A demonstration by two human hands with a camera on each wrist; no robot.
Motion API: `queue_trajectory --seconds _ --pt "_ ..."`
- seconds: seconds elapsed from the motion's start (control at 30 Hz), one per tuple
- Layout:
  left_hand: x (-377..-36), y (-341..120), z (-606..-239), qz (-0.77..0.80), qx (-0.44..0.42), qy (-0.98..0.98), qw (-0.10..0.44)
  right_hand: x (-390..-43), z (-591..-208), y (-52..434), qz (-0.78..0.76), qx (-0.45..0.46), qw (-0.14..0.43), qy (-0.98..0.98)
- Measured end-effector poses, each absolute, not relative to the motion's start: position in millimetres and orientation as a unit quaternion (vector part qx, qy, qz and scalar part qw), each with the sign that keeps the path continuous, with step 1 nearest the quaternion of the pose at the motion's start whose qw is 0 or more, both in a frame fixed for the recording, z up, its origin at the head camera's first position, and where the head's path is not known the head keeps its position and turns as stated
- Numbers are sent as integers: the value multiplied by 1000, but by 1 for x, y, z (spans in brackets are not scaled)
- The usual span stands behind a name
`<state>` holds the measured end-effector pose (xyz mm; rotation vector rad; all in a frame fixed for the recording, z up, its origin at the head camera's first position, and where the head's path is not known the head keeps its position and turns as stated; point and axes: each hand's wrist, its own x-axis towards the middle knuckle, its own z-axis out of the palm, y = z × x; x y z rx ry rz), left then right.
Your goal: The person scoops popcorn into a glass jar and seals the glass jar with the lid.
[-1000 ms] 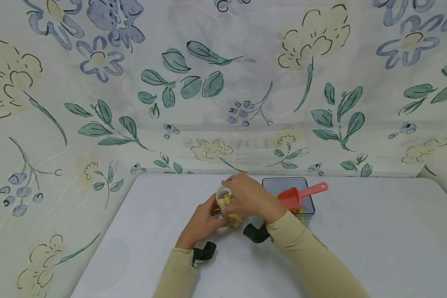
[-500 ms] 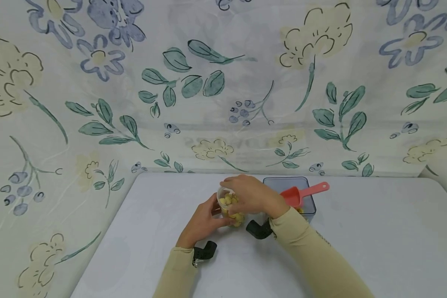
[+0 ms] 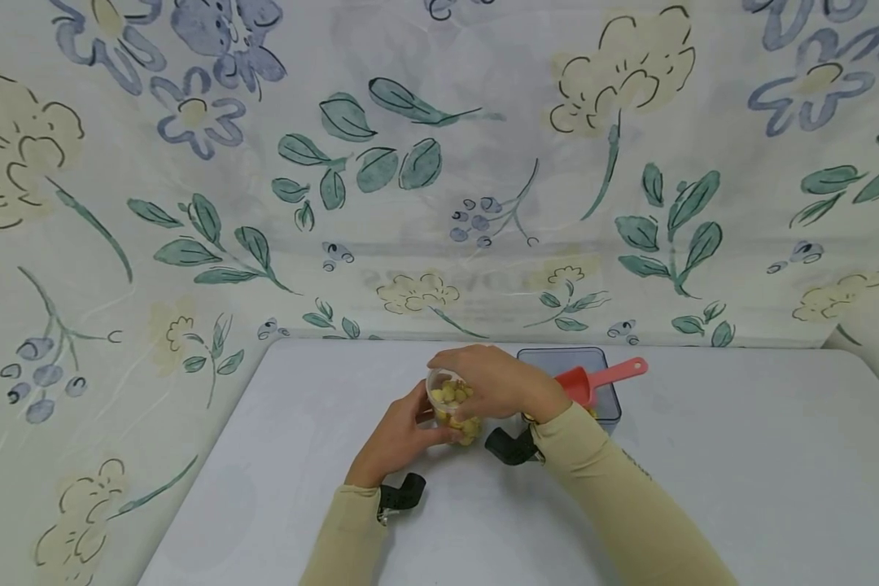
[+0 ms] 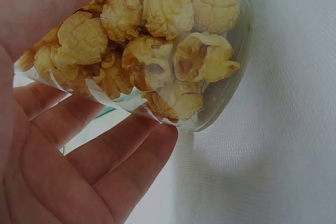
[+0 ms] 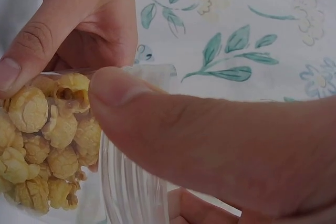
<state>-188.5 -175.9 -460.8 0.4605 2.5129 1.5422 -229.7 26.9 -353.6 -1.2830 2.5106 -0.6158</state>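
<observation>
Popcorn cup: you have the small clear plastic cup in both hands, just above the white counter and just left of the grey tub, which serves as the landmark for everything else. The cup is tipped off upright, so its long axis leans: the open mouth points up and away from you, toward the flowered backdrop behind the tub, while its base points down toward you. It is filled with yellow popcorn almost to the rim.

Your left hand cradles the cup from the side farther from the tub; its fingers curl under the base and the thumb lies along the wall, so that grip is closed round the cup. Your right hand comes over the cup from the tub side. Its thumb presses on the rim and a fingertip rests at the far edge of the mouth, touching the top kernels, so this grip also pinches the cup.

A red scoop lies across the tub, its bowl toward the cup and its handle pointing off the tub's far right corner. Some popcorn shows inside the tub beneath it.
</observation>
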Motion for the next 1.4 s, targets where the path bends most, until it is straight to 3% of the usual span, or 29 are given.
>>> queue_trajectory --seconds 0.43,0.67,1.0,1.4 --pt "-190 -177 -464 515 157 839 76 -230 -361 24 -279 -393 156 862" --pt "-190 -176 -462 512 141 843 80 -225 -362 21 -257 -335 120 899" --pt "-190 -175 -461 495 141 854 71 -208 -363 8 -192 -255 24 947" --pt "-191 -173 -461 520 145 838 78 -209 -363 4 -173 -239 25 955"
